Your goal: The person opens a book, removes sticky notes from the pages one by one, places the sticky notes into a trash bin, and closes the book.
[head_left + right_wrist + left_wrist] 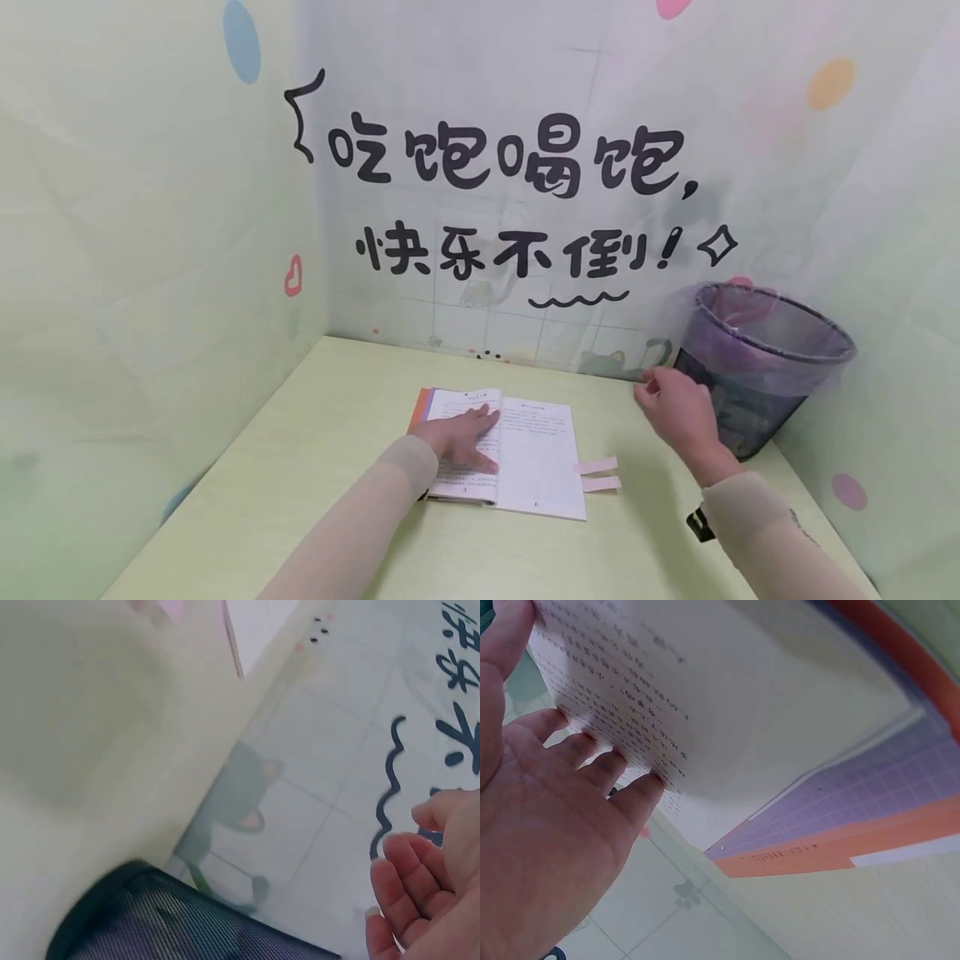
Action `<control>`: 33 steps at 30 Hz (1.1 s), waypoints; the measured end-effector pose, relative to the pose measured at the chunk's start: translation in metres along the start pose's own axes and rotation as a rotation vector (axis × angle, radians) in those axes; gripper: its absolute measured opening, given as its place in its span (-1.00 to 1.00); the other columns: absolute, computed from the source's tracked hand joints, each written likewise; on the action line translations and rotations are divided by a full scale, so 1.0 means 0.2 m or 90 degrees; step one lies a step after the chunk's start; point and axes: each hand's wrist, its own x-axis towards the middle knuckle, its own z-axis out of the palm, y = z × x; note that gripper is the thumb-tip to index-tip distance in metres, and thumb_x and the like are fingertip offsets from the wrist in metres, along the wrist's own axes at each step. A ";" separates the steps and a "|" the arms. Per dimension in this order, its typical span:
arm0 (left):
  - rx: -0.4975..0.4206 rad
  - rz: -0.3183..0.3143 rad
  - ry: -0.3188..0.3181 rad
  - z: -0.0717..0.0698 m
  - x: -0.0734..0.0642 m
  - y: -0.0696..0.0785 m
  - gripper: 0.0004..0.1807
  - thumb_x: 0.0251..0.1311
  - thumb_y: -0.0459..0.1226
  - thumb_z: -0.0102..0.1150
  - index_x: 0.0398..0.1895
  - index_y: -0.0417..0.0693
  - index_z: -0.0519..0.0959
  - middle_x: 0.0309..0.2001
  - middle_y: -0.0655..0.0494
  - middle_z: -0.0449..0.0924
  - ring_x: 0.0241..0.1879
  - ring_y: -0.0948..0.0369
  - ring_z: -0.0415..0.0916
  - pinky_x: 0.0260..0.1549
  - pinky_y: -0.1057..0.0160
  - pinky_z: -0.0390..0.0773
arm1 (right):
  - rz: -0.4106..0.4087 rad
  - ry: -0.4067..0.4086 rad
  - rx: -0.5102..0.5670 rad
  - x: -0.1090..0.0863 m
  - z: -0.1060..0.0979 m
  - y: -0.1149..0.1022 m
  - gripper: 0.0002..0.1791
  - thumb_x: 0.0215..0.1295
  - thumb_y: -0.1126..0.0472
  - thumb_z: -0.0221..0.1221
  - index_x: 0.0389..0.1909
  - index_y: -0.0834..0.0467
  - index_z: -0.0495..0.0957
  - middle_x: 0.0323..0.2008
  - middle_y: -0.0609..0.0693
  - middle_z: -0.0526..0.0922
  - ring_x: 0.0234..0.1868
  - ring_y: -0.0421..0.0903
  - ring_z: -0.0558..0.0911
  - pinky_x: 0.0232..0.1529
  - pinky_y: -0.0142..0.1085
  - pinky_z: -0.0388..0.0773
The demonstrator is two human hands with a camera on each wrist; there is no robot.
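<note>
An open book (536,467) lies on the table, its left pages lifted slightly over a purple and orange cover (795,855). My left hand (459,437) rests on the printed left page, fingers spread toward the spine. In the left wrist view, the fingertips of the left hand (570,802) touch the page. Two pink sticky strips (600,483) stick out from the book's right edge. My right hand (678,412) hangs in the air between the book and the wastebasket (750,408). In the right wrist view, the right hand (420,892) has loosely curled fingers and nothing visible in them.
The mesh wastebasket, lined with a translucent purple bag (757,371), stands at the table's back right corner. Printed fabric walls (480,325) with black lettering border the pale table (315,467) at the back and both sides.
</note>
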 end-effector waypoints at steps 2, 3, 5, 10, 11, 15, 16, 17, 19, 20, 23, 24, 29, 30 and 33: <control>0.001 0.003 0.000 0.00 0.00 0.00 0.13 0.32 0.16 0.48 0.82 0.17 0.07 0.84 0.07 -0.13 0.82 0.00 -0.13 0.78 -0.13 -0.01 | -0.007 -0.042 0.005 -0.03 0.06 -0.01 -0.68 0.55 0.13 0.21 0.05 0.28 0.76 -0.13 0.19 0.83 -0.11 0.19 0.78 0.09 0.29 0.58; 0.003 0.004 0.000 0.00 0.00 0.00 0.13 0.32 0.16 0.48 0.82 0.17 0.07 0.84 0.07 -0.13 0.82 0.00 -0.13 0.78 -0.13 0.00 | -0.012 -0.065 0.007 -0.04 0.08 -0.01 -0.69 0.54 0.13 0.22 0.03 0.27 0.76 -0.14 0.17 0.83 -0.13 0.16 0.78 0.08 0.27 0.62; 0.003 0.005 0.000 0.00 0.00 0.00 0.13 0.32 0.16 0.48 0.82 0.16 0.07 0.84 0.06 -0.14 0.82 0.00 -0.13 0.78 -0.13 0.00 | -0.023 -0.117 0.013 -0.07 0.13 -0.02 -0.73 0.54 0.11 0.25 -0.02 0.23 0.77 -0.16 0.12 0.82 -0.17 0.09 0.76 0.02 0.19 0.70; 0.004 0.006 -0.004 0.00 0.00 0.01 0.14 0.32 0.16 0.47 0.82 0.16 0.06 0.84 0.06 -0.15 0.82 -0.01 -0.13 0.78 -0.12 0.00 | -0.044 -0.230 0.024 -0.13 0.24 -0.03 -0.84 0.50 0.13 0.33 -0.14 0.14 0.78 -0.23 -0.01 0.77 -0.22 -0.10 0.69 -0.07 -0.02 0.75; 0.002 0.006 -0.004 0.00 0.00 0.01 0.14 0.32 0.16 0.47 0.82 0.15 0.06 0.84 0.05 -0.15 0.82 -0.01 -0.13 0.78 -0.12 0.00 | -0.047 -0.244 0.024 -0.15 0.26 -0.03 -0.85 0.49 0.13 0.35 -0.15 0.13 0.78 -0.23 -0.03 0.77 -0.21 -0.11 0.69 -0.05 -0.02 0.75; -0.001 0.008 -0.004 0.00 0.00 0.01 0.14 0.32 0.16 0.48 0.82 0.15 0.06 0.84 0.05 -0.15 0.82 -0.02 -0.13 0.78 -0.12 0.00 | -0.043 -0.287 0.016 -0.20 0.31 -0.05 -0.85 0.46 0.13 0.38 -0.11 0.12 0.78 -0.19 -0.05 0.75 -0.15 -0.09 0.69 0.05 0.01 0.73; -0.001 0.009 -0.004 0.00 0.00 0.01 0.14 0.32 0.16 0.48 0.82 0.14 0.06 0.84 0.05 -0.15 0.82 -0.02 -0.13 0.78 -0.12 0.00 | -0.046 -0.293 0.009 -0.20 0.32 -0.05 -0.85 0.46 0.13 0.38 -0.10 0.12 0.78 -0.19 -0.06 0.75 -0.14 -0.09 0.68 0.07 0.02 0.73; -0.002 0.009 -0.003 0.00 0.00 0.01 0.14 0.32 0.16 0.47 0.82 0.14 0.06 0.84 0.05 -0.15 0.82 -0.02 -0.13 0.78 -0.12 0.00 | -0.050 -0.297 0.003 -0.21 0.33 -0.05 -0.85 0.45 0.14 0.38 -0.10 0.12 0.78 -0.19 -0.05 0.75 -0.14 -0.09 0.68 0.07 0.02 0.72; 0.000 0.010 -0.002 0.00 0.00 0.01 0.14 0.32 0.16 0.47 0.82 0.15 0.06 0.84 0.04 -0.14 0.82 -0.02 -0.13 0.78 -0.13 0.00 | -0.062 -0.298 -0.015 -0.22 0.34 -0.05 -0.87 0.44 0.17 0.37 -0.12 0.12 0.79 -0.21 -0.06 0.74 -0.17 -0.10 0.65 0.05 0.00 0.72; 0.000 0.010 -0.002 0.00 0.00 0.00 0.14 0.32 0.17 0.47 0.82 0.15 0.06 0.84 0.04 -0.14 0.82 -0.01 -0.13 0.78 -0.13 0.00 | -0.066 -0.298 -0.021 -0.23 0.34 -0.06 -0.89 0.43 0.19 0.36 -0.13 0.12 0.79 -0.23 -0.07 0.74 -0.19 -0.11 0.63 0.04 -0.02 0.72; 0.002 0.013 -0.001 0.00 0.00 0.00 0.13 0.33 0.16 0.47 0.83 0.15 0.05 0.84 0.03 -0.13 0.82 -0.01 -0.13 0.78 -0.13 0.00 | -0.072 -0.299 -0.030 -0.24 0.35 -0.06 -0.94 0.42 0.24 0.37 -0.18 0.11 0.79 -0.29 -0.09 0.72 -0.26 -0.14 0.57 -0.01 -0.06 0.70; 0.002 0.014 -0.001 0.00 0.00 0.00 0.13 0.33 0.16 0.47 0.83 0.15 0.05 0.84 0.03 -0.13 0.82 -0.01 -0.13 0.78 -0.13 0.00 | -0.071 -0.300 -0.030 -0.24 0.35 -0.06 -0.95 0.41 0.26 0.37 -0.19 0.11 0.79 -0.30 -0.09 0.71 -0.27 -0.14 0.56 -0.03 -0.07 0.70; -0.004 0.017 -0.003 0.00 0.00 0.00 0.13 0.34 0.15 0.47 0.82 0.12 0.06 0.84 0.01 -0.14 0.82 -0.03 -0.14 0.78 -0.14 -0.01 | -0.070 -0.301 -0.039 -0.25 0.34 -0.06 -0.91 0.36 0.33 0.41 -0.19 0.09 0.78 -0.35 -0.09 0.68 -0.31 -0.13 0.53 -0.09 -0.09 0.66; -0.004 0.016 -0.004 0.00 -0.01 0.00 0.13 0.34 0.15 0.47 0.82 0.12 0.06 0.84 0.01 -0.14 0.82 -0.03 -0.14 0.78 -0.14 -0.01 | -0.070 -0.300 -0.042 -0.25 0.34 -0.06 -0.92 0.36 0.33 0.42 -0.21 0.08 0.77 -0.36 -0.09 0.67 -0.32 -0.13 0.52 -0.11 -0.10 0.65; -0.003 0.014 -0.003 0.00 -0.01 0.01 0.14 0.33 0.15 0.47 0.82 0.12 0.06 0.84 0.02 -0.14 0.82 -0.03 -0.14 0.78 -0.15 0.00 | -0.077 -0.291 -0.053 -0.25 0.34 -0.04 -0.91 0.37 0.29 0.43 -0.28 0.03 0.74 -0.39 -0.13 0.64 -0.35 -0.15 0.49 -0.14 -0.14 0.60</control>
